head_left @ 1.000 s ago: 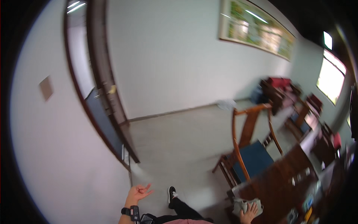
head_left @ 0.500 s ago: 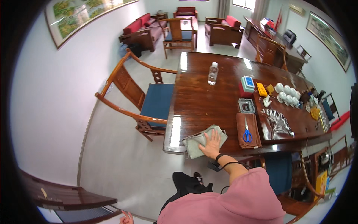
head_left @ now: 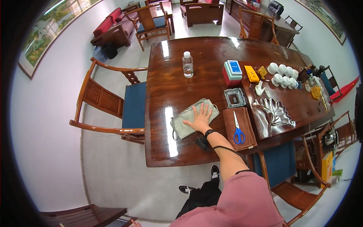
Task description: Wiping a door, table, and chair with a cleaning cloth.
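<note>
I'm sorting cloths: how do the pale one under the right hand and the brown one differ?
The pale cloth is greyish; the brown cloth is darker. The right hand lies on the pale cloth, fingers spread, while blue-handled scissors lie on the brown cloth. The pale cloth has uneven edges; the brown cloth forms a neater rectangle. Both lie on the wooden table.

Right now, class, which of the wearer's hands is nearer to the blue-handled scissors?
Right. The right hand lies on the cloth, left of the scissors; the left hand, barely showing at the picture's lower edge, is farther away.
</note>
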The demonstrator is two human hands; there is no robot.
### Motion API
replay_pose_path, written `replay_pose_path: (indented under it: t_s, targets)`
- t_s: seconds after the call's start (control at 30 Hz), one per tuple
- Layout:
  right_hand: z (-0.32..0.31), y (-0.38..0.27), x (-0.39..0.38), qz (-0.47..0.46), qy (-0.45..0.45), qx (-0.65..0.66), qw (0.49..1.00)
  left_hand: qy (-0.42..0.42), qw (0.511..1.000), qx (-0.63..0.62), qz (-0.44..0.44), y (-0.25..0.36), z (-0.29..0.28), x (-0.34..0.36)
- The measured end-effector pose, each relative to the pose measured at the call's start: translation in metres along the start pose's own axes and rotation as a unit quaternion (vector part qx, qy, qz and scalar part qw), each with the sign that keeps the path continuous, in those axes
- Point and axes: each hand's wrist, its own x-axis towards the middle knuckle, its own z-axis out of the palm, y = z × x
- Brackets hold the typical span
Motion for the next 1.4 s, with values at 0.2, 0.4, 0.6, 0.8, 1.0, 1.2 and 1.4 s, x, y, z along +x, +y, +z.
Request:
replay_pose_path:
  t_s: [0.2, 0.4, 0.6, 0.8, 1.0, 1.2, 1.4]
  targets:
    - [0.007, 0.007, 0.031, -0.052, 0.032, -0.015, 0.998, -0.014, 0.998, -0.011, 0.060, -0.056, -0.002, -0.035]
    - [0.031, -0.007, -0.017, -0.235, 0.064, 0.021, 0.970, 0.053, 0.997, 0.022, 0.043, -0.063, -0.030, -0.007]
    - [0.021, -0.013, -0.138, -0.400, -0.020, 0.114, 0.909, -0.067, 0.960, 0.269, -0.042, -0.132, 0.009, -0.010]
    - [-0.001, 0.066, -0.184, -0.363, -0.053, -0.025, 0.930, -0.126, 0.692, 0.679, -0.212, -0.178, -0.001, -0.054]
    - [-0.024, 0.083, -0.200, -0.265, -0.096, 0.026, 0.959, -0.187, 0.585, 0.778, -0.130, -0.185, -0.028, -0.075]
    - [0.000, 0.002, -0.163, -0.313, -0.088, 0.032, 0.945, -0.165, 0.592, 0.781, -0.108, -0.185, -0.020, -0.067]
    - [0.019, -0.080, -0.131, -0.424, -0.104, 0.075, 0.897, -0.143, 0.605, 0.779, -0.087, -0.175, -0.017, -0.063]
